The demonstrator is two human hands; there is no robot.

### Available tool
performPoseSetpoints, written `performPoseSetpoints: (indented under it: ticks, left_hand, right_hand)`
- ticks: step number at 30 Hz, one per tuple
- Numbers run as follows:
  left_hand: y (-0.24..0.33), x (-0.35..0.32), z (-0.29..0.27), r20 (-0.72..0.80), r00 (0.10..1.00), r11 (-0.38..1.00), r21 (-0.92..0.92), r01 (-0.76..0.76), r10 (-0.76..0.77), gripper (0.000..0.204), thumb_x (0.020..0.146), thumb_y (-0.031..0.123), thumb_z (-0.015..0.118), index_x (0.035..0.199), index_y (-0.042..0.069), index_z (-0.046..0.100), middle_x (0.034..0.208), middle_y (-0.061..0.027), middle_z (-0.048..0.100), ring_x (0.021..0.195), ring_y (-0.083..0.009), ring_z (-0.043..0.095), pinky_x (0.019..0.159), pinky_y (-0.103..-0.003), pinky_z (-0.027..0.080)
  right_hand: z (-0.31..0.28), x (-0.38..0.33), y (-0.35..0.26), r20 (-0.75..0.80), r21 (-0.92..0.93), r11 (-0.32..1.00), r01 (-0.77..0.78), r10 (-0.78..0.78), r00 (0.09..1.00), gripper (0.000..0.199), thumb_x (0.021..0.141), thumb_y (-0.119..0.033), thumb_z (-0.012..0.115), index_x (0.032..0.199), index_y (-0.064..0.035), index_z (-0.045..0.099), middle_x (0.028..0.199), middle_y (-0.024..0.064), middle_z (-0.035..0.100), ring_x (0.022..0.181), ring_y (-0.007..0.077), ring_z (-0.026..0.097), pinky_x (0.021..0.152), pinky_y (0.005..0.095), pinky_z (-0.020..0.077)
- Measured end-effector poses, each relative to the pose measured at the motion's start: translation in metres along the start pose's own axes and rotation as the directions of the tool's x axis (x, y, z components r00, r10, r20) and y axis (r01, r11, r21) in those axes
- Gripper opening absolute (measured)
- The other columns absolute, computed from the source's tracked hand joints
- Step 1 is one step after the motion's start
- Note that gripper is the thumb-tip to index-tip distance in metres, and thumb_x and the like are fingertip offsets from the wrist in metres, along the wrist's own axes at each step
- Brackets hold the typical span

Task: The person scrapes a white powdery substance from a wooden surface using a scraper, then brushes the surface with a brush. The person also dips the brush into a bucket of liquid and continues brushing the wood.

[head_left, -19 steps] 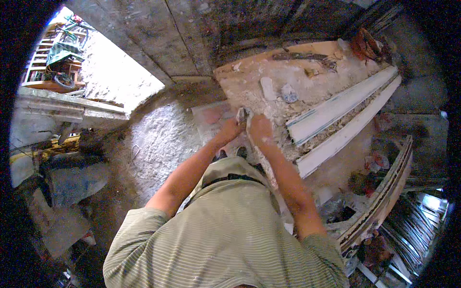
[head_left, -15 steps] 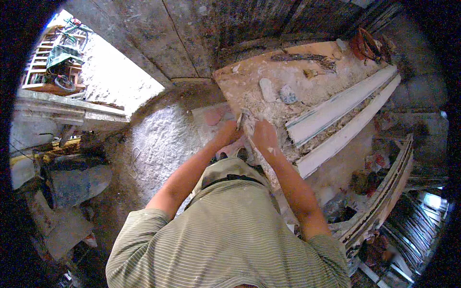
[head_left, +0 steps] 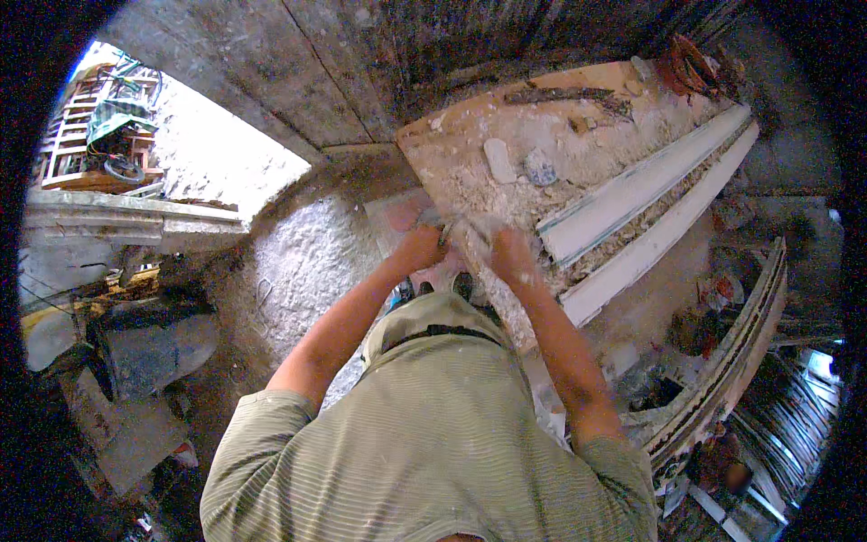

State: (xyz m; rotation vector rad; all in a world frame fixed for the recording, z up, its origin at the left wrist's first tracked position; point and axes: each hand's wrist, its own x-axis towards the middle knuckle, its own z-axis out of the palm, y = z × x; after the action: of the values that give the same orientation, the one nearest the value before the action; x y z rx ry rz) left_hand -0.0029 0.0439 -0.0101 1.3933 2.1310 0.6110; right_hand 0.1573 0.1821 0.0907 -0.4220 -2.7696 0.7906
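At the near left corner of a dusty board (head_left: 424, 135), my left hand (head_left: 418, 249) is closed, its fingers curled round something small and pale that I cannot make out. My right hand (head_left: 513, 256) is over the board's near edge, a short way to the right of the left one. Motion smears its fingers, so what they hold, if anything, does not show. Between the hands, a whitish, crusted strip of the board's edge (head_left: 477, 242) is blurred. Beyond the right hand lie a pale oblong block (head_left: 498, 161) and a grey-white lump (head_left: 540, 168).
Two long white mouldings (head_left: 623, 210) lie along the board's right side. A dark fibrous bundle (head_left: 564, 94) and a reddish-brown basin (head_left: 688, 65) are at the back. White powder (head_left: 312, 257) covers the floor at left. A curved wooden piece (head_left: 736, 348) stands at lower right.
My left hand has shifted slightly left, and my right hand slightly right, so the gap between them is wider. The right hand has become more blurred. The view has tilted a little.
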Motion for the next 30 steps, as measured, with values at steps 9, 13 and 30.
performPoseSetpoints:
  ticks: [9, 13, 30]
  left_hand:
    - [-0.013, 0.004, 0.010, 0.004, 1.000, 1.000, 0.026, 0.009, -0.009, 0.031, 0.081, 0.028, 0.061, 0.079, -0.003, 0.066, 0.075, -0.0283, 0.065, 0.072, -0.0460, 0.065, 0.071, -0.054, 0.052]
    - [-0.019, 0.003, 0.013, 0.038, 0.998, 0.989, -0.136, -0.049, 0.055, 0.030, 0.081, 0.027, 0.061, 0.083, -0.002, 0.065, 0.075, -0.0274, 0.065, 0.073, -0.0456, 0.064, 0.069, -0.053, 0.051]
    - [-0.021, 0.002, 0.014, -0.035, 0.999, 0.959, -0.279, -0.043, 0.034, 0.032, 0.081, 0.029, 0.062, 0.092, -0.001, 0.063, 0.079, -0.0254, 0.065, 0.075, -0.0431, 0.064, 0.067, -0.052, 0.049]
  right_hand:
    - [0.020, 0.003, 0.011, 0.081, -0.105, 0.989, -0.107, 0.115, 0.990, 0.033, 0.074, -0.024, 0.074, 0.094, 0.0014, 0.066, 0.092, 0.0245, 0.065, 0.082, 0.0419, 0.064, 0.072, 0.0498, 0.0518]
    - [0.031, -0.005, 0.023, 0.044, -0.202, 0.921, -0.334, 0.349, 0.936, 0.032, 0.071, -0.020, 0.074, 0.094, -0.0005, 0.062, 0.087, 0.0231, 0.063, 0.084, 0.0415, 0.061, 0.074, 0.0492, 0.0506]
    - [0.055, -0.010, 0.061, -0.005, -0.105, 0.803, -0.587, 0.589, 0.808, 0.049, 0.072, -0.026, 0.076, 0.113, -0.0060, 0.057, 0.107, 0.0198, 0.061, 0.104, 0.0392, 0.057, 0.089, 0.0486, 0.0471]
